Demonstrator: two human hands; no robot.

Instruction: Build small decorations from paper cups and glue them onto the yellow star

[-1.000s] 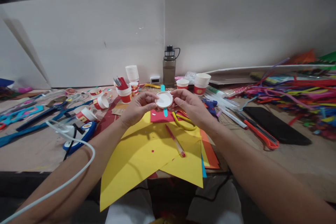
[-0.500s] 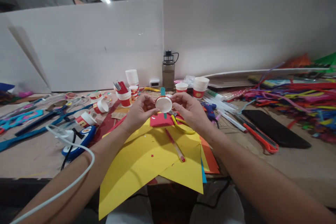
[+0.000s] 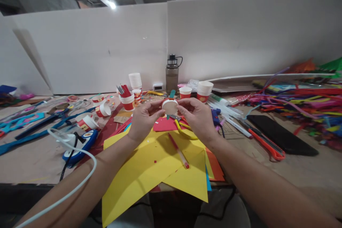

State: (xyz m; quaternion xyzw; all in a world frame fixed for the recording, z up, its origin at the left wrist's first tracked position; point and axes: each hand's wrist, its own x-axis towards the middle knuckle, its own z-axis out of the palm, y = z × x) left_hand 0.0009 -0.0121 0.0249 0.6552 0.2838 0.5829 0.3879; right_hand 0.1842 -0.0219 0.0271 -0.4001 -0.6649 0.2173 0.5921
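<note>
"Along the back of the workspace, what stood largest?"

"Two white panels; they rose behind a cluttered table."

"And across that table?"

"Multicoloured pipe cleaners heaped at the far right; yellow paper sheets in the middle, hanging over the near edge; orange paper showing from under their right side."

"How were the hands?"

"Raised over the table, facing each other; the left hand was half curled, thumb and fingertips pinching one side of a small thing; the right hand was curled much the same, pinching the opposite side."

"Next in size?"

"A black smartphone, lying flat at the right; a dark-tinted water bottle, upright before the panels; an orange utility knife, just beside the phone."

"Smaller again?"

"A stack of paper cups, right of the bottle; yellow-handled scissors, partly hidden by the right hand."

"And the thing held?"

"A shallow paper cup, between both hands, in front of the bottle; its tan round face was turned toward the wearer; a teal strip stuck out above and below it."

"Anything slighter?"

"A red pen, slanting across the yellow sheets; then a red scrap, left of it."
</note>
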